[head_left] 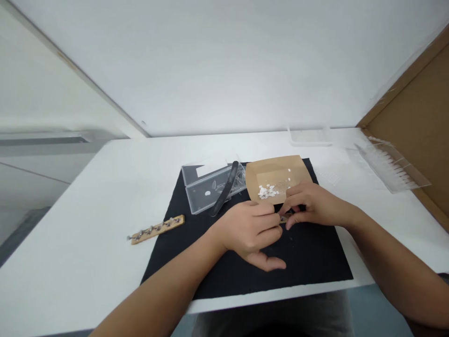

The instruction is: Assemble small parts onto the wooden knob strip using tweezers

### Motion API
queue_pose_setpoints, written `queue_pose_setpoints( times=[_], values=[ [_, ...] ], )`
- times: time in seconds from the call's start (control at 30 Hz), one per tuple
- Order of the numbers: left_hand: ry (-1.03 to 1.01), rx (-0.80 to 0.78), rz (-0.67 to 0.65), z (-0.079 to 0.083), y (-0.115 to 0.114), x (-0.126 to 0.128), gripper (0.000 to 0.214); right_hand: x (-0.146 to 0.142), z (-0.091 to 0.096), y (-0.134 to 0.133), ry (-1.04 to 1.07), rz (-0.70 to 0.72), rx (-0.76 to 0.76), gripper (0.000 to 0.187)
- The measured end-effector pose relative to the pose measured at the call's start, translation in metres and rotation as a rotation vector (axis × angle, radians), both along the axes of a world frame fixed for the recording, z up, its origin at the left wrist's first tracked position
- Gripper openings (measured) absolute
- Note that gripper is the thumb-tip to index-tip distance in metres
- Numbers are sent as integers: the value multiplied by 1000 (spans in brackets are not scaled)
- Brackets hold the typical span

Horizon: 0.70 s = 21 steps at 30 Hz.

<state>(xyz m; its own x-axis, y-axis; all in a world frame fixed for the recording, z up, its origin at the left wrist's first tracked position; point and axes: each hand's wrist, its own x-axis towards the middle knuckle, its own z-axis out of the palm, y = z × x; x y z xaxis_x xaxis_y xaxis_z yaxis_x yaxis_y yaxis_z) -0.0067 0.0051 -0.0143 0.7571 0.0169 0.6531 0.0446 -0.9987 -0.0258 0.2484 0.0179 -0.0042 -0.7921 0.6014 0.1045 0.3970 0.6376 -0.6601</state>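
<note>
My left hand (257, 231) is over the black mat with its fingers curled and its thumb stretched out toward the front. Its fingertips meet a small wooden strip (285, 218), mostly hidden between my hands. From the right, my right hand (308, 205) closes its thumb and index finger around the strip's visible part. Whether something tiny is also in the fingers cannot be made out. Just behind my hands is a brown paper tray (273, 166) with small white flakes (267, 191) in it. A second wooden strip (157, 229) with several metal clips lies to the left.
On the black mat (210, 262), a dark curved nail file (226, 187) lies across an open clear plastic box (201, 194) holding clear nail-tip-like pieces. A clear tray (310, 138) stands at the back. A clear case of tips (389, 166) lies by the brown board at right.
</note>
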Motion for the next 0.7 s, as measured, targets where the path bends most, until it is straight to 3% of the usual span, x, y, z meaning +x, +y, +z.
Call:
queue_pose_setpoints(
  times=[0.23, 0.7],
  values=[
    [-100, 53, -41, -3, -3, 1, 50, -1, 1, -1, -34, -32, -6, 27],
    [-62, 32, -54, -4, -6, 4, 52, -3, 3, -3, -70, -61, -17, 25]
  ],
)
